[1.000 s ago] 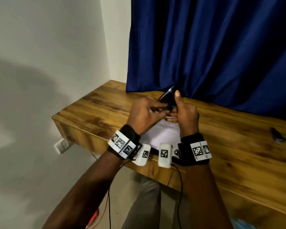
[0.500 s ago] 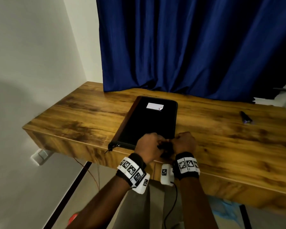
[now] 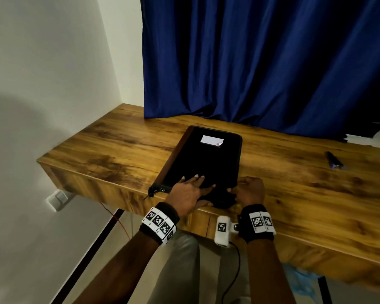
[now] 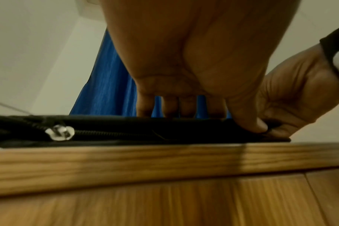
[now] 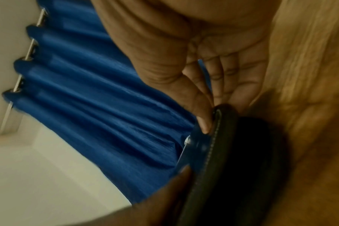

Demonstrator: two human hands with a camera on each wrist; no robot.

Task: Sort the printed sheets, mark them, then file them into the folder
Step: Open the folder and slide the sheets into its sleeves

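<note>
Gripping is confined to the right hand [image 3: 249,189], whose thumb and curled fingers pinch the near right corner of the black zip folder [image 3: 204,160]. Left hand [image 3: 190,189] lies flat, fingers straight, pressing the folder's near edge. Half a second ago both hands were bunched together at that edge; the left has since spread out. A second ago they worked a small dark item above a white sheet; no sheets show now. Folder lies closed at the desk's [image 3: 101,150] front edge, zip puller [image 4: 59,132] toward its near left corner. Judgement: filing looks finished, or zipping remains. Pen [image 3: 333,161] lies well right of the folder.
</note>
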